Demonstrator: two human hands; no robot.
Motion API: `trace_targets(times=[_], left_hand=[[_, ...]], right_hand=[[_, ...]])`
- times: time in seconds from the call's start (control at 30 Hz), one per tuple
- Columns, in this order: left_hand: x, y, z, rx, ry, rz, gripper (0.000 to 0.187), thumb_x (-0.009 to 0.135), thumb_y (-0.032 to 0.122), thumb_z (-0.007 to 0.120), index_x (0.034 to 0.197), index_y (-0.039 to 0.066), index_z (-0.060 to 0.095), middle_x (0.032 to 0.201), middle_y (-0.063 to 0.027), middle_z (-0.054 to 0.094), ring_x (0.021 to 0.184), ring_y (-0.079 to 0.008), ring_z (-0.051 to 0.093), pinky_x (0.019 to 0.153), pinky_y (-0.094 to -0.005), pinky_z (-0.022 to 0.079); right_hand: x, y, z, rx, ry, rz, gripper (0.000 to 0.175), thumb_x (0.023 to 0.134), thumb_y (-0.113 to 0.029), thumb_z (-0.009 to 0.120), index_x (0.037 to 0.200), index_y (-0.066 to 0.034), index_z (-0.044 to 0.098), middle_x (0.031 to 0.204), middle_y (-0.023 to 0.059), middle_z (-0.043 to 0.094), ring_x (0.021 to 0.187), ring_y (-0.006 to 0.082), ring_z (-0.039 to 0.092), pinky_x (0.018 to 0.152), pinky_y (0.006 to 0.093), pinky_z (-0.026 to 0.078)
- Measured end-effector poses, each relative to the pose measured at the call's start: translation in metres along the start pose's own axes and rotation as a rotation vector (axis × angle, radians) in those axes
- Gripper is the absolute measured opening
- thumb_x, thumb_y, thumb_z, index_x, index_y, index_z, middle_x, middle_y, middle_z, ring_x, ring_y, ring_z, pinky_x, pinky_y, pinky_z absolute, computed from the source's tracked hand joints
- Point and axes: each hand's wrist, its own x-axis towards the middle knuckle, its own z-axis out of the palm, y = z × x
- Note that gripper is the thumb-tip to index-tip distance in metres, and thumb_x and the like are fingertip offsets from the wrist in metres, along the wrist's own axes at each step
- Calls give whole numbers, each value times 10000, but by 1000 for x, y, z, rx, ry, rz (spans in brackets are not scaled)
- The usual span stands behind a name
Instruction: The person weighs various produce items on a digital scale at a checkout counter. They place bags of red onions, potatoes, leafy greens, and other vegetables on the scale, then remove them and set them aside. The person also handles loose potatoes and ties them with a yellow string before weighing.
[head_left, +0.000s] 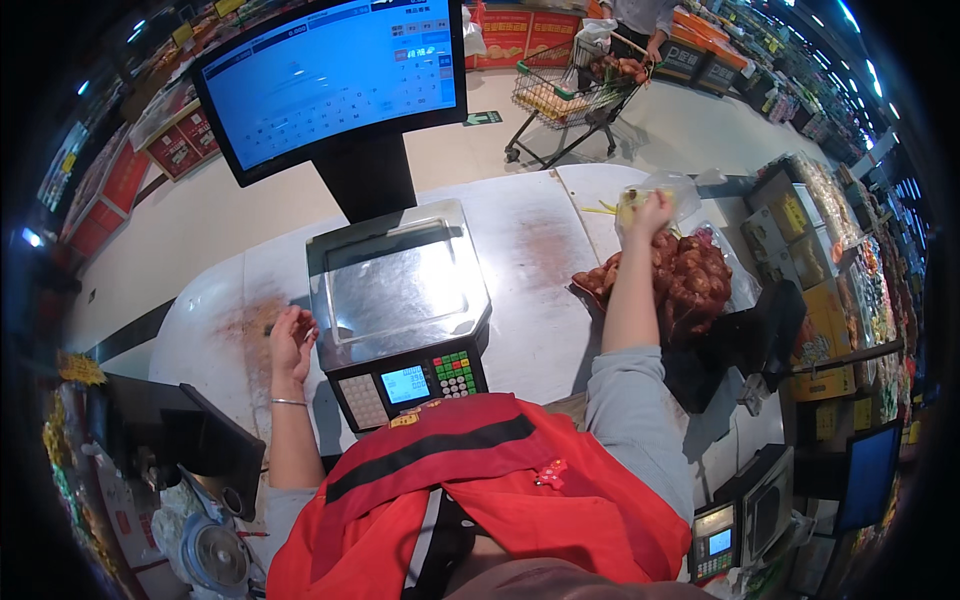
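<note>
My right hand (654, 213) reaches over the far right of the white counter (525, 225) and is on a clear plastic bag (679, 193) with something yellow inside; its fingers look closed on the bag. Below that arm lie red mesh bags of brown, round produce (694, 281), whose kind I cannot tell. Thin yellow strips (598, 208) lie beside the plastic bag. At the left edge of the weighing scale (397, 285), my left hand (292, 341) hovers palm inward with curled, parted fingers. A small pale thing shows at its fingertips, too small to identify.
A large lit screen (330, 82) stands behind the scale. Beyond the counter, a person (641, 22) holds a shopping cart (570, 82). Black equipment (750, 337) and a second scale (765, 510) are at the right. A monitor (202, 442) and a fan (217, 555) are at the lower left.
</note>
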Motion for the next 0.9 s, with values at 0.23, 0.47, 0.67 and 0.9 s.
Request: trace_targets(times=[0.23,0.47,0.67,0.9], left_hand=[[70,-55,-161,500,598,284,535,821,291,677,1255,81,446,1129,-131,572,949,-246,584,806,-386,472],[20,-95,-235,1573,519,-142,1072,609,458,808,1440,57,264,1375,-240,441,1262,-378,449,1051,-442,375],[6,-68,-222,1850,-30,-285,1145,552,429,858,1432,-7,269,1368,-243,460,1274,-353,447,1062,-420,377],[18,-71,-222,1957,33,-518,1315,551,422,876,1459,-84,70,1400,-275,413,1271,-424,430,1058,-425,382]], right_hand=[[-268,52,65,-180,-751,-283,290,750,18,636,1024,-46,565,1090,114,549,945,218,548,730,298,495],[-438,0,63,-303,-1515,-791,367,757,-138,659,1108,-74,571,1317,184,441,1239,380,409,1033,473,343],[-478,7,65,-500,-1620,-983,546,815,-304,643,1301,-113,484,1440,198,316,1358,420,250,1099,582,208],[-486,20,60,-522,-1535,-1020,600,816,-382,619,1346,-146,463,1454,177,316,1381,386,231,1129,565,155]])
